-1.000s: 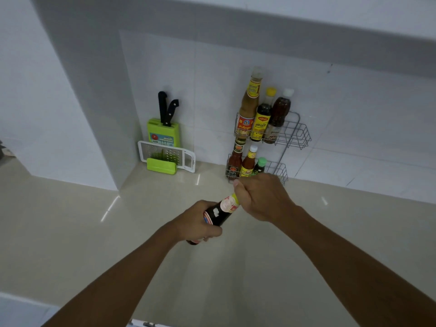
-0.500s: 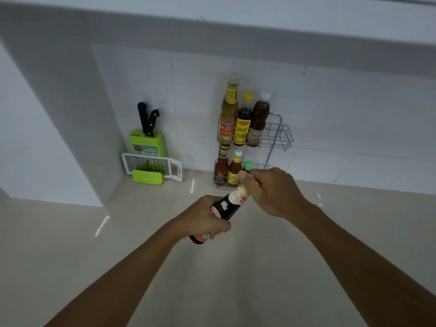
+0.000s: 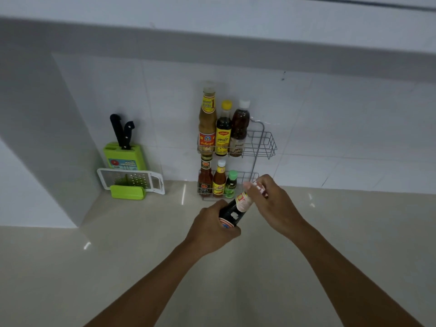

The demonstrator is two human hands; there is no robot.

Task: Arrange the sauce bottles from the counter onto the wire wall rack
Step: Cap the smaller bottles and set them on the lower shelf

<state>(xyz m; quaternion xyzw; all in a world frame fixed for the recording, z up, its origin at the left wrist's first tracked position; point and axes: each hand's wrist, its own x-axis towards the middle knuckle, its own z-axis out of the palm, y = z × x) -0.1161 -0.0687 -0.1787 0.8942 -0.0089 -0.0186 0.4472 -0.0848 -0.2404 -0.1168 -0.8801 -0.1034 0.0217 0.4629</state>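
A dark sauce bottle (image 3: 232, 212) with a pale neck label is held tilted above the counter, in front of the wire wall rack (image 3: 265, 142). My left hand (image 3: 212, 228) grips its body. My right hand (image 3: 271, 204) is closed around its neck and cap. The rack's upper shelf holds three tall bottles (image 3: 223, 128) on its left side, and its right part is bare. Three smaller bottles (image 3: 218, 180) stand on the left of the lower shelf.
A green knife block (image 3: 123, 154) with two black-handled knives stands against the back wall at left, a white grater (image 3: 132, 180) with a green holder in front of it. The beige counter (image 3: 94, 267) runs wide below. A wall corner juts out at far left.
The bottle and both hands have lifted slightly toward the rack. My right hand has shifted up along the neck, uncovering the neck label. The camera view has tilted upward.
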